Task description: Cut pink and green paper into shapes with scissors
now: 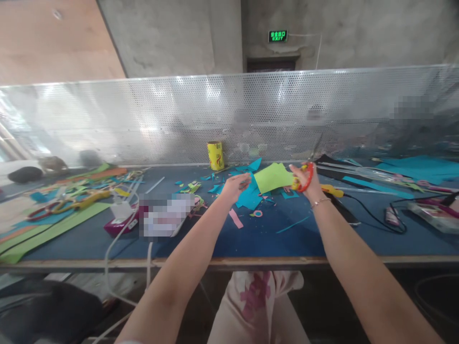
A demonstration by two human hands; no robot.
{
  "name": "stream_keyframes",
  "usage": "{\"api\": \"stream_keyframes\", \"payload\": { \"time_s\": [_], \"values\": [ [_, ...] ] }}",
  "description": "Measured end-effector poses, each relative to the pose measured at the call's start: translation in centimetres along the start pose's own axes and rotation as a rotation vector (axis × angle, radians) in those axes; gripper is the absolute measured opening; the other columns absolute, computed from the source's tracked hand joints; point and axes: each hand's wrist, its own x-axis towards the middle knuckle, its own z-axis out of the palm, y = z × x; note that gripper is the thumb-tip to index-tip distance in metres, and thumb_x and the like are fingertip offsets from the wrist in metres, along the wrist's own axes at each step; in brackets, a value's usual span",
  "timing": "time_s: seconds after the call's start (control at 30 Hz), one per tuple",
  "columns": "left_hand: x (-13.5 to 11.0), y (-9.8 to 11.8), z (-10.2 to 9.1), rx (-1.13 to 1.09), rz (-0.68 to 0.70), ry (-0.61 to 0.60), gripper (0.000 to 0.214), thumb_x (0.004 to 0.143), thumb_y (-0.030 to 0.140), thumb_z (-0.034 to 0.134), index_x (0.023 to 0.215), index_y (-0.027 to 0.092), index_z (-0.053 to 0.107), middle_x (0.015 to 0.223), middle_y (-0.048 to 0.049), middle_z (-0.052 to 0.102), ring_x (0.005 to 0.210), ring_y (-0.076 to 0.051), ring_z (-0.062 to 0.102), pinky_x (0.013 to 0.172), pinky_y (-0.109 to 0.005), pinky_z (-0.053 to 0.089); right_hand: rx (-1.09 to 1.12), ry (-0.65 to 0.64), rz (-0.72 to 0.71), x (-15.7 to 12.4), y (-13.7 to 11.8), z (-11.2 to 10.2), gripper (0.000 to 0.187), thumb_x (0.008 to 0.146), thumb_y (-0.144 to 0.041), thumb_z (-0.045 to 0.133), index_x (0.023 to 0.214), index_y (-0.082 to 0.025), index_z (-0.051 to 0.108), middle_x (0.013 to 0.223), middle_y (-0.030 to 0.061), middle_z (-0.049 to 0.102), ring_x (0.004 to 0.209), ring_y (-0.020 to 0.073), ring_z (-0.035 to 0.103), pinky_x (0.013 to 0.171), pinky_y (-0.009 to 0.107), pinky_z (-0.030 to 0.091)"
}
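Observation:
My right hand is closed around red-and-yellow scissors, whose blades meet the right edge of a lime-green paper sheet. My left hand is closed in a pinch at the sheet's left side, above a pile of teal paper. Both hands hover over the dark blue table, near its middle. A thin bracelet sits on my right wrist.
A yellow can stands by the perforated metal screen. Paper scraps, green strips and other scissors litter the left. A white cable hangs over the front edge. Black cords and teal sheets lie right.

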Motion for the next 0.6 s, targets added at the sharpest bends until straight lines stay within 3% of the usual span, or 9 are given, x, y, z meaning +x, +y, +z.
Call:
{"api": "stream_keyframes", "payload": {
  "time_s": [0.07,0.23,0.43,0.6],
  "values": [
    [-0.3,0.2,0.5,-0.027,-0.053,-0.031,0.015,0.065,0.024,0.065,0.076,0.014,0.066,0.076,-0.0066,0.065,0.070,-0.012,0.060,0.072,-0.026,0.046,0.208,-0.231,0.086,-1.8,-0.6,2.2,0.056,0.052,-0.042,0.069,0.092,-0.023,0.034,0.071,-0.0042,0.050,0.056,0.0118,0.054,0.050,0.025,0.045],
    [-1.0,0.3,1.2,-0.079,-0.064,-0.102,0.013,0.069,0.021,0.062,0.080,0.013,0.064,0.077,-0.0062,0.066,0.070,-0.011,0.061,0.075,-0.025,0.048,0.332,-0.511,0.166,-5.7,-1.3,5.5,0.058,0.044,-0.029,0.075,0.086,-0.023,0.036,0.061,-0.0106,0.045,0.044,0.0054,0.046,0.043,0.020,0.041],
    [-1.4,0.6,1.5,-0.109,-0.080,-0.123,0.013,0.072,0.021,0.060,0.081,0.013,0.063,0.075,-0.0054,0.066,0.071,-0.010,0.061,0.077,-0.023,0.048,0.441,-0.540,0.137,-6.4,-0.5,6.3,0.060,0.041,-0.020,0.075,0.085,-0.024,0.035,0.065,-0.0106,0.045,0.054,0.0057,0.050,0.052,0.021,0.045],
    [-1.2,0.7,1.5,-0.116,-0.081,-0.103,0.013,0.071,0.021,0.060,0.081,0.013,0.063,0.074,-0.0055,0.066,0.068,-0.009,0.060,0.073,-0.022,0.049,0.331,-0.480,0.120,-5.7,-0.1,6.4,0.058,0.043,-0.022,0.072,0.084,-0.026,0.032,0.065,-0.0107,0.041,0.051,0.0061,0.047,0.048,0.022,0.046]
  ]
}}
